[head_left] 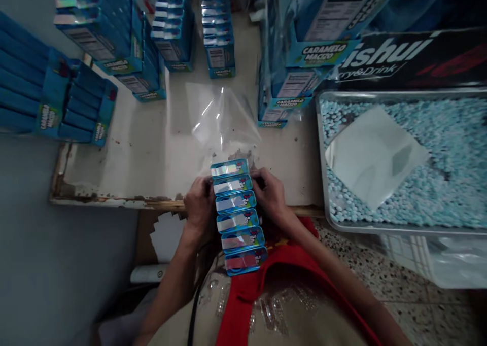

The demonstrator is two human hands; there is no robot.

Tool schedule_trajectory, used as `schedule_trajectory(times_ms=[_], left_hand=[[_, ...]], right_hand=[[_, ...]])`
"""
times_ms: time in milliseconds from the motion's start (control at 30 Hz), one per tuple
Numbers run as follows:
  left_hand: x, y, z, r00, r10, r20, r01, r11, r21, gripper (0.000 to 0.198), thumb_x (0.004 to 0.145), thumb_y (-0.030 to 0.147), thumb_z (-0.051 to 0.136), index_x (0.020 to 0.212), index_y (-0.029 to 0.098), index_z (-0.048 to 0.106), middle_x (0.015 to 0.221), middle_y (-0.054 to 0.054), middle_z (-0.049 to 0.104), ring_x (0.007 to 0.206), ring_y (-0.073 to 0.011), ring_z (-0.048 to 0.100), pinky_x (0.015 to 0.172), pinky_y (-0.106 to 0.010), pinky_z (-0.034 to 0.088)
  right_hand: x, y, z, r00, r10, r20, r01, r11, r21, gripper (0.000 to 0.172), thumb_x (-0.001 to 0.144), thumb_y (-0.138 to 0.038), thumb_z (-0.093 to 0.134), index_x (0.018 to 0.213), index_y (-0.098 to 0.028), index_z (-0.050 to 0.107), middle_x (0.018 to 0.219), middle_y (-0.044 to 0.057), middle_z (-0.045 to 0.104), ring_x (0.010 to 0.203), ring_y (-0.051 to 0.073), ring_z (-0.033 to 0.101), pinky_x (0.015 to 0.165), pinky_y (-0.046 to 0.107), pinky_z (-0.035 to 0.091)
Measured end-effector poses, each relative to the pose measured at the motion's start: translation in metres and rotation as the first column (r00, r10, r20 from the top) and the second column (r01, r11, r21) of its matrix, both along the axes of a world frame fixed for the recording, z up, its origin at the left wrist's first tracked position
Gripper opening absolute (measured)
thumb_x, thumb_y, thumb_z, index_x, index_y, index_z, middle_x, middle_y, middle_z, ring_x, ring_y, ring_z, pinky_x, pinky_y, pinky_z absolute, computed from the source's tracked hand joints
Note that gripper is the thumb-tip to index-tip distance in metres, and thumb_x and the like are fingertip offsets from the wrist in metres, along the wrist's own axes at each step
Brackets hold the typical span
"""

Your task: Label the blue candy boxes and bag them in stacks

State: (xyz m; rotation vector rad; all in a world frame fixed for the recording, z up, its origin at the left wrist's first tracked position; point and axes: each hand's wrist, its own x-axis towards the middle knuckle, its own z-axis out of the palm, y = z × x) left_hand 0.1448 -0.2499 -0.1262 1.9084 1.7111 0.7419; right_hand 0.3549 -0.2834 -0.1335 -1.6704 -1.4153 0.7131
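Keep the row of blue packs [239, 220] straight, clamped between left hand [200, 204] and right hand [270, 193]; press both sides evenly.

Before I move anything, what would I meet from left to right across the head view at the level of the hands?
Blue-gray wall, white table's worn left edge, left hand, row of six blue Caramelo Macizo packs, right hand, metal tray of pale-blue candies.

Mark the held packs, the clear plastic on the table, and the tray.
Packs [237, 220]: head view, fourth from the top.
Plastic [220, 113]: head view, its middle.
Tray [403, 230]: head view, near rim.
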Motion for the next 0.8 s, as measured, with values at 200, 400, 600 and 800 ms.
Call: schedule_trajectory(times_ms=[200,400,600,800], left_hand=[[0.003,0.0,0.006,0.97,0.045,0.241,-0.049,0.999,0.007,0.017,0.091,0.03,0.058,0.076,0.021,0.058,0.071,0.001,0.058,0.067,-0.0161,0.051,0.064,-0.027,0.04],[0.011,-0.028,0.017,0.964,0.034,0.264,-0.03,0.999,-0.022,0.024,0.092,0.036,0.059,0.073,0.022,0.053,0.068,0.001,0.055,0.063,-0.0161,0.047,0.061,-0.029,0.037],[0.001,-0.056,0.024,0.988,-0.115,0.104,0.108,0.991,0.076,0.012,0.093,0.027,0.058,0.081,0.023,0.061,0.08,-0.002,0.064,0.076,-0.0202,0.059,0.071,-0.031,0.044],[0.002,-0.07,0.023,0.977,-0.125,0.171,0.132,0.991,-0.029,0.022,0.096,0.034,0.054,0.082,0.021,0.064,0.077,-0.002,0.068,0.07,-0.0181,0.061,0.066,-0.029,0.047]], right_hand=[[-0.005,-0.008,0.01,0.986,0.021,0.168,-0.039,0.994,0.104,0.014,0.097,-0.018,0.052,0.096,-0.023,0.065,0.091,0.005,0.075,0.085,0.02,0.068,0.079,0.032,0.053],[0.004,-0.034,0.023,0.972,0.017,0.235,-0.066,0.977,0.203,0.014,0.102,-0.022,0.055,0.091,-0.023,0.065,0.08,0.002,0.073,0.071,0.015,0.066,0.068,0.027,0.048],[0.016,-0.054,0.032,0.965,0.003,0.261,-0.06,0.976,0.208,0.024,0.1,-0.026,0.058,0.076,-0.024,0.061,0.068,0.0,0.069,0.06,0.014,0.063,0.059,0.026,0.042],[0.018,-0.076,0.035,0.952,0.071,0.298,-0.131,0.974,0.185,0.024,0.096,-0.019,0.06,0.073,-0.021,0.061,0.061,-0.002,0.065,0.054,0.011,0.058,0.056,0.024,0.037]])
